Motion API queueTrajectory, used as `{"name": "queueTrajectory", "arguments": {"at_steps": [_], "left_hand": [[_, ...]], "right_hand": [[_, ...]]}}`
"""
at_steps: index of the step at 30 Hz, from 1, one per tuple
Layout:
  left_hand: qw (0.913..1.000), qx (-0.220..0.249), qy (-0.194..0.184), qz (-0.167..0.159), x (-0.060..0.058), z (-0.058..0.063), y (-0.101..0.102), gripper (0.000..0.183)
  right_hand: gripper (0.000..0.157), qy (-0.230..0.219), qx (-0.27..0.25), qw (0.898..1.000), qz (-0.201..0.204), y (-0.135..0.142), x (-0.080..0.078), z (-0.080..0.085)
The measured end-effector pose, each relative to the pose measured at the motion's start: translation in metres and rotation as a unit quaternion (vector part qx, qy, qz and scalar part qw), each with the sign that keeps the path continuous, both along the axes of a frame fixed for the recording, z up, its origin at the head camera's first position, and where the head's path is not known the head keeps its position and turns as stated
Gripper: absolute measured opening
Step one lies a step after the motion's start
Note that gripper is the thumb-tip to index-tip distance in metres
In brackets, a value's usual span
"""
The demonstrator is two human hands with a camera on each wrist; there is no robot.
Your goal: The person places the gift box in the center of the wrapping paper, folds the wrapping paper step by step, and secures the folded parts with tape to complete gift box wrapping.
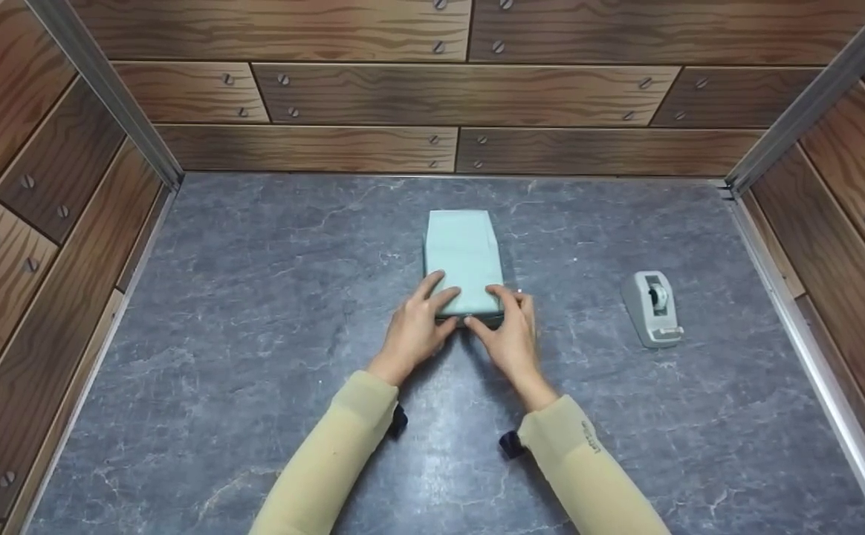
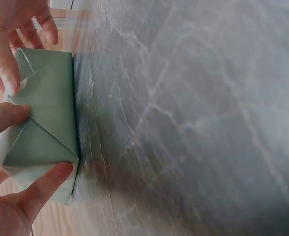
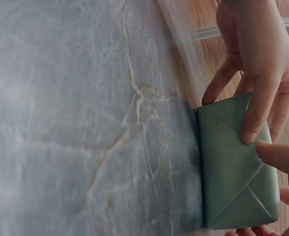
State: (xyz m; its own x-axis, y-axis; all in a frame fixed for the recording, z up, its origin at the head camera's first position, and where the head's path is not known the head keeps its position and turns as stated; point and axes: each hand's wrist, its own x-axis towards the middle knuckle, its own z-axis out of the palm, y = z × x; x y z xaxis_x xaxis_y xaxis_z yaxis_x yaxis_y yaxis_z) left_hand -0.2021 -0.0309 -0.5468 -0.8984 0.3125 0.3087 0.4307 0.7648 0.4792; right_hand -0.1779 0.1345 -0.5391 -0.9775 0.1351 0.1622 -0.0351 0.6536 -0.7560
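A box wrapped in pale green paper (image 1: 464, 249) lies flat on the table, its long side pointing away from me. Its near end shows creased triangular folds (image 2: 41, 142) meeting near the middle. My left hand (image 1: 414, 334) holds the near left corner, thumb against the folded end and fingers on the top. At the near right corner my right hand (image 1: 510, 334) does likewise, its thumb pressing the end face beside the left thumb. In the right wrist view, the right thumb (image 3: 277, 156) touches the folded paper (image 3: 228, 157). The box's underside is hidden.
A grey tape dispenser (image 1: 655, 308) with a roll in it stands to the right of the box. The marbled grey tabletop (image 1: 269, 297) is bounded by wood-patterned walls (image 1: 462, 96) at the back and both sides, with metal strips along the corners.
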Motion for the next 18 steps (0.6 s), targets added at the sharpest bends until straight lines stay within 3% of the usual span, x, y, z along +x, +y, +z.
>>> {"name": "queueTrajectory", "arguments": {"at_steps": [8,18], "left_hand": [[1.0000,0.006,-0.003,-0.006,0.0004,0.0008,0.0002,0.043],[1.0000,0.002,0.003,-0.007,0.0000,0.0002,0.0006,0.043]], "right_hand": [[0.050,0.020,0.043,0.999,-0.007,-0.0001,-0.0054,-0.0021],[0.050,0.000,0.065,0.998,0.000,0.0008,-0.0059,0.0007]]}}
